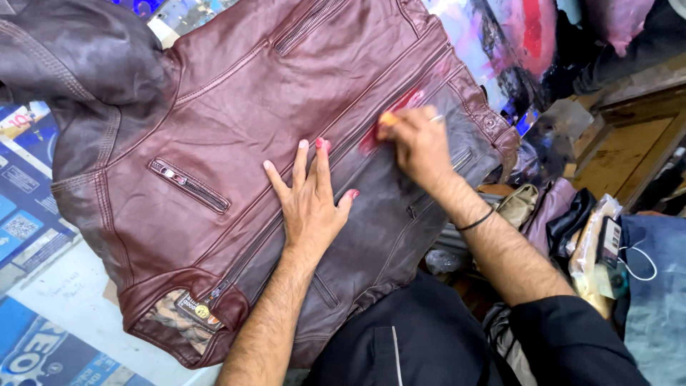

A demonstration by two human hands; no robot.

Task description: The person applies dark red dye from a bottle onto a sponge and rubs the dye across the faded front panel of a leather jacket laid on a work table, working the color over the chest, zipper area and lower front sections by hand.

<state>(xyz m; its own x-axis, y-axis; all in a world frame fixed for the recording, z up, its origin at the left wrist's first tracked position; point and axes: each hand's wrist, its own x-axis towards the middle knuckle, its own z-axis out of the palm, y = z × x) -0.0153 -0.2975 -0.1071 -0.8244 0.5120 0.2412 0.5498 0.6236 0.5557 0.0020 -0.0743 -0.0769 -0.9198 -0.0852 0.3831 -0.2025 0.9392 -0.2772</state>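
A dark maroon leather jacket [229,114] lies spread front-up across the work surface, its centre zip running diagonally. My left hand [309,196] rests flat on the jacket beside the zip, fingers apart and tips stained red. My right hand [418,143] is closed around a small yellowish applicator [386,118], pressed against the jacket's right panel. A bright red streak of dye [400,107] runs along the seam under that hand. The panel below the streak looks greyer and duller than the rest.
Printed blue and white sheets [28,221] cover the surface under the jacket at left. A paint-stained pink and blue area [514,43] lies beyond the jacket. Wooden shelving [629,143] stands at right, with heaped bags and leather pieces [572,229] near my right forearm.
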